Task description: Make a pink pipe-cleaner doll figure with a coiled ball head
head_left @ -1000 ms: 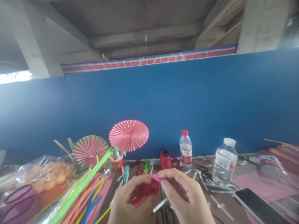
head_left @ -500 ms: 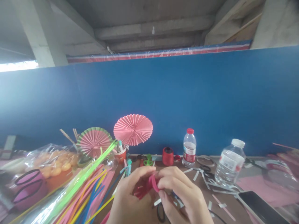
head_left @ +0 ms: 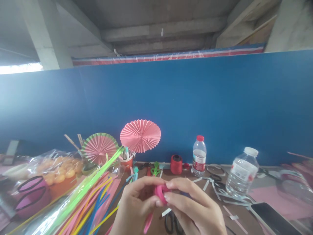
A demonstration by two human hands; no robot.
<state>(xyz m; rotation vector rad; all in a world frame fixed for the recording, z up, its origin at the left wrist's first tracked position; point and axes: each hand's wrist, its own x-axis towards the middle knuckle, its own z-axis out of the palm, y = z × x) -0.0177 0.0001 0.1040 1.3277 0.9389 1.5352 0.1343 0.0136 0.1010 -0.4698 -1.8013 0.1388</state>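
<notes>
Between my two hands is a bright pink pipe cleaner (head_left: 160, 192), bent into a small coil with a loose tail hanging below. My left hand (head_left: 134, 204) pinches the coil from the left, thumb and forefinger pressed to it. From the right, the fingertips of my right hand (head_left: 195, 204) grip the same coil. Fingers hide part of it. Under my right hand lie black-handled scissors (head_left: 169, 223), partly covered. Left of my hands is a bundle of coloured pipe cleaners (head_left: 97, 202) with bright green ones (head_left: 80, 192) in clear plastic.
Pleated paper fans (head_left: 140, 136) stand at the back beside a pen cup (head_left: 126, 163). A red spool (head_left: 176, 164), a red-capped bottle (head_left: 199, 156) and a white-capped bottle (head_left: 242, 173) stand along the rear. Paper strips and a phone (head_left: 271, 218) lie right. A blue partition (head_left: 195, 98) rises behind.
My left thumb has moved in onto the pink coil, and my right fingers have shifted on it. A pink tail now hangs below. More of the scissors handles shows.
</notes>
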